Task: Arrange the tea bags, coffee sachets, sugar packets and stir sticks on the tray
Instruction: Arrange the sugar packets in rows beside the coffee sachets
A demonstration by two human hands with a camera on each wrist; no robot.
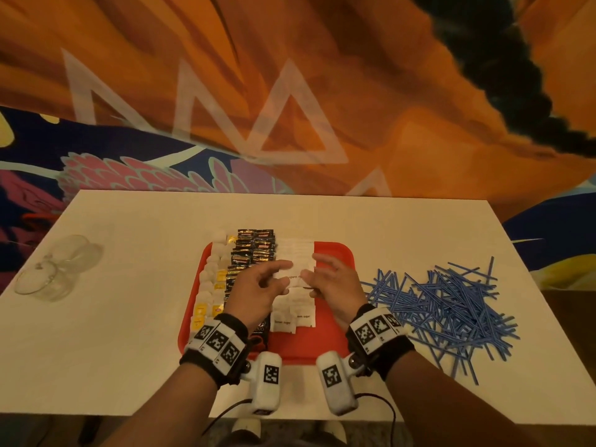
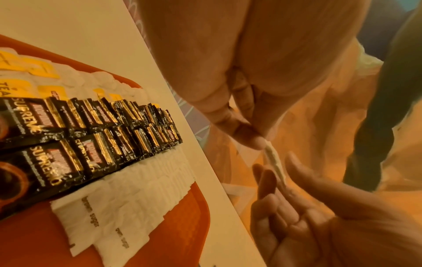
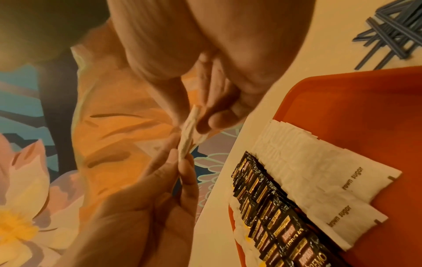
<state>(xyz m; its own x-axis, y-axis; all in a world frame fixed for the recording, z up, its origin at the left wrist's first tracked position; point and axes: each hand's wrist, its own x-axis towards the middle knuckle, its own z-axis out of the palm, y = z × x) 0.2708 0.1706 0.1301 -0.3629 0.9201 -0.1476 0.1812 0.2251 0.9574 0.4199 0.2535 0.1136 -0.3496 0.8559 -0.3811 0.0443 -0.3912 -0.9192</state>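
Note:
Both my hands hover over the red tray (image 1: 303, 346). Between them they pinch one white brown sugar packet (image 1: 293, 279) by its ends, the left hand (image 1: 283, 277) on its left end and the right hand (image 1: 311, 272) on its right end. Both wrist views show this packet (image 2: 274, 162) (image 3: 187, 140) edge-on, above the tray. Three columns lie on the tray: tea bags (image 1: 209, 285) with yellow tags on the left, black coffee sachets (image 1: 254, 250) in the middle, and overlapping sugar packets (image 1: 296, 253) to their right. Blue stir sticks (image 1: 448, 301) lie in a loose heap on the table, right of the tray.
The white table (image 1: 129, 317) stands against a painted orange wall. Clear glass jars (image 1: 54, 272) lie near its left edge. The right strip of the tray (image 1: 335, 253) shows bare red. The stir stick heap (image 3: 392, 32) reaches close to the tray's right rim.

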